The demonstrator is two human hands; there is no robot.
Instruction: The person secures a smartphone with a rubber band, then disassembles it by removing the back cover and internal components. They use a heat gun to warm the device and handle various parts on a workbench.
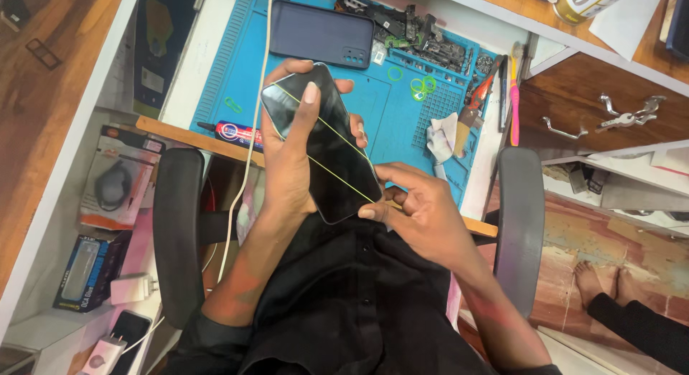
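Head camera looks down at our two hands, which hold a black smartphone (324, 147) above our lap, in front of the desk edge. Our left hand (291, 160) grips the phone from the side: the thumb lies pressed along the dark glass and the other fingers wrap behind, their tips showing at the far edge. Our right hand (420, 213) is at the lower corner of the phone, fingers pressed together and pinching a thin yellow-green rubber band (337, 149). The band runs in two stretched lines across the glossy screen, from the upper corner to the lower one.

Behind the phone lies a blue work mat (244, 59) with a ribbed border and small square compartments. On it we see a dark phone back cover (323, 34), several loose green rubber bands (420, 86), a glue tube (237, 133) with a black nozzle, a crumpled white cloth (441, 137) and a pink toothbrush (514, 102). A white cable (251, 145) hangs down just beside our left wrist, without crossing the phone. Black padded armrests (176, 224) of the chair stand on both sides of us. Nothing blocks the screen except our own thumb.
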